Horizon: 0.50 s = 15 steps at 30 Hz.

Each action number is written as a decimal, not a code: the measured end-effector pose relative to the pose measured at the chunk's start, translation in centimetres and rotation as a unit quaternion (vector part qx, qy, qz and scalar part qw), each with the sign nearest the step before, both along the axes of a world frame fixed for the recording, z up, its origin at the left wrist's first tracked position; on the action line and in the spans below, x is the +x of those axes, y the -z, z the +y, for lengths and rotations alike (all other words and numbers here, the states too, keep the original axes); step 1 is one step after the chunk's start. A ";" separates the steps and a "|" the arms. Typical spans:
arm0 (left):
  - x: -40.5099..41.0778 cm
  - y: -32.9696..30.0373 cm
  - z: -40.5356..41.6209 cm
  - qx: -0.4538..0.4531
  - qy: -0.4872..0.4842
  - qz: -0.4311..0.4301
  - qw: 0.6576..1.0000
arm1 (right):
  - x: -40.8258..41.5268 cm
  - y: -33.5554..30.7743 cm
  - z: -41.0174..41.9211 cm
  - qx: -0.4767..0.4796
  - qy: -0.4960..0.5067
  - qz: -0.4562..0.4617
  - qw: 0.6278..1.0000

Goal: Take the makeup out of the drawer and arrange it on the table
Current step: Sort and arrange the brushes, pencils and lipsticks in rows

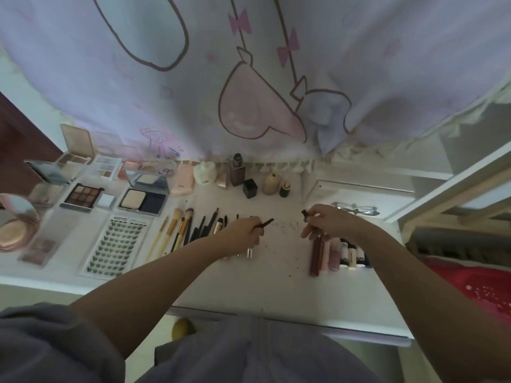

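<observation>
Low in the frame, the white table (276,294) edge runs across. At centre, the left hand (244,230) pinches a thin dark pencil (266,223), and the right hand (327,221) holds a small dark cap (305,213). Lip tubes (329,252) lie below the right hand. Brushes (179,230) lie left of centre, palettes (83,196) at mid-left, bottles (249,175) beyond, along the curtain (249,64).

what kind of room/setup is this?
Likely a bedroom vanity or dressing table: a white table laid with eyeshadow palettes, makeup brushes and foundation bottles, backed by a cartoon-print curtain.
</observation>
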State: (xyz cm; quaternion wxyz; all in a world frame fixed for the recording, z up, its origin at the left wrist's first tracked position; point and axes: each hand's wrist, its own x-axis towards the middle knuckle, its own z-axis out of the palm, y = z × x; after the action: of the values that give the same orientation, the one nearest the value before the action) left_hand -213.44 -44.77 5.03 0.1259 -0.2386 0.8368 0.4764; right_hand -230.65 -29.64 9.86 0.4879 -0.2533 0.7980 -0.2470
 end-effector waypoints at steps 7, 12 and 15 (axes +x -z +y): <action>-2.0 2.1 -0.8 -0.135 -0.064 -0.086 0.985 | 5.7 6.4 -1.6 0.067 0.001 0.102 0.993; -3.2 2.5 -0.8 -0.179 -0.029 -0.122 0.976 | 8.2 9.0 -3.4 0.092 -0.002 0.216 0.972; -3.5 2.5 -0.4 -0.263 0.014 -0.148 0.953 | 8.8 9.6 -4.0 0.111 -0.006 0.255 0.961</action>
State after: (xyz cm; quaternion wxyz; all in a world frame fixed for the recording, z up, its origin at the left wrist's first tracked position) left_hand -216.99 -45.21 2.50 0.1881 -0.3193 0.9076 0.1973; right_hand -221.89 -33.66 0.23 0.2951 -0.2574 0.9165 -0.0814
